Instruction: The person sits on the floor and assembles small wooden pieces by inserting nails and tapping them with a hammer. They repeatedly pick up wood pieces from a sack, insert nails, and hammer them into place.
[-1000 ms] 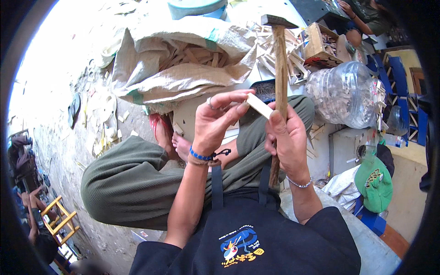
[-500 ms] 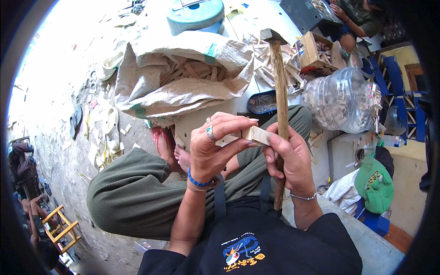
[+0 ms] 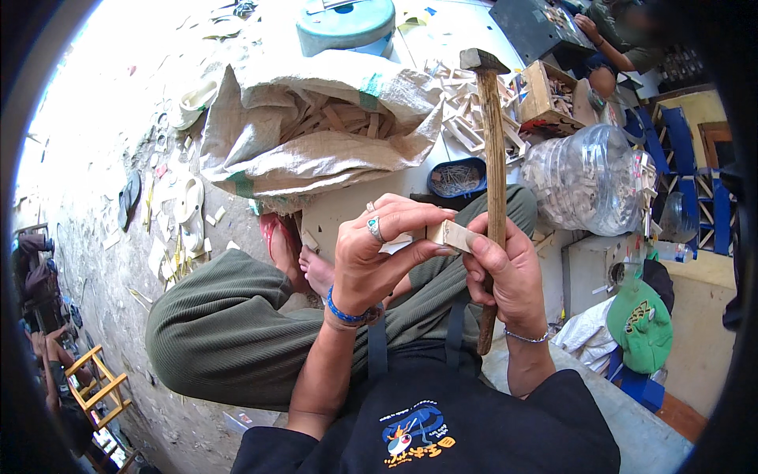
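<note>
Between my two hands is a small pale wooden block, held above my lap. My left hand pinches its left end with thumb and fingers. The thumb of my right hand presses on the block's right end. That same hand also grips a hammer by its wooden handle; the hammer stands nearly upright with its metal head at the top. Just left of the handle, beyond the block, lies a blue tray of small nails.
Ahead is a white woven sack of wood pieces, with loose wooden strips to its right. A wooden box, a clear plastic jug and a green cap are at the right. A person sits far right.
My view has shifted slightly. Both hands keep the block pinched, and the hammer stays upright in my right hand, with its head leaning slightly less to the left.
</note>
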`<state>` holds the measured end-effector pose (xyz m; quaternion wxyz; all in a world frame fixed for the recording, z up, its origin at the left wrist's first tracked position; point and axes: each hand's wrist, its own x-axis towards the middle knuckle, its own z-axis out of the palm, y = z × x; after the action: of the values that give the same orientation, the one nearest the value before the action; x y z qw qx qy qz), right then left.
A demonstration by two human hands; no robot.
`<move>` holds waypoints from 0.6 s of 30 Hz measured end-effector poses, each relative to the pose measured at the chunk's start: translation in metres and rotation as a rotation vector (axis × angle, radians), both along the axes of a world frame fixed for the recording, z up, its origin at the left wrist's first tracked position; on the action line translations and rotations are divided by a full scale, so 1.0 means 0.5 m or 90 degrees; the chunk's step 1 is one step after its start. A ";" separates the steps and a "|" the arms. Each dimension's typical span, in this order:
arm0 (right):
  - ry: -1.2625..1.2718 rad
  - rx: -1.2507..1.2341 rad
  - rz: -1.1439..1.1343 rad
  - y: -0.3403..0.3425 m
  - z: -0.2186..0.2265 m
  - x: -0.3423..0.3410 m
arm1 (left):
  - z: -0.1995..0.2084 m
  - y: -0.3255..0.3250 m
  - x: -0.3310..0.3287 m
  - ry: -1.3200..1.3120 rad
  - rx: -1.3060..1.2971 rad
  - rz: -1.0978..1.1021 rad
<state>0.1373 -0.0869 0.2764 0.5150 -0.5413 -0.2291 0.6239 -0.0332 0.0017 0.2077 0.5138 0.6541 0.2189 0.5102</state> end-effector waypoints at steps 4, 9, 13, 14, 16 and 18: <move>-0.010 -0.005 0.013 0.001 -0.001 0.007 | 0.002 0.001 -0.001 0.009 0.004 -0.005; -0.008 -0.002 0.043 0.002 0.000 0.016 | 0.002 0.004 -0.006 0.014 0.011 -0.022; -0.021 0.004 0.074 0.004 0.003 0.027 | -0.002 0.006 -0.007 0.007 0.004 -0.032; -0.022 0.001 0.079 0.004 0.003 0.029 | -0.003 0.006 -0.006 0.003 0.001 -0.034; -0.020 0.005 0.087 0.006 0.002 0.032 | -0.005 0.006 -0.004 -0.004 -0.001 -0.036; -0.026 0.003 0.092 0.008 0.000 0.034 | -0.007 0.006 -0.002 -0.008 -0.002 -0.037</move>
<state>0.1545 -0.0827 0.2764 0.4651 -0.5349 -0.2797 0.6475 -0.0342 0.0048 0.2044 0.5305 0.6561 0.1975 0.4990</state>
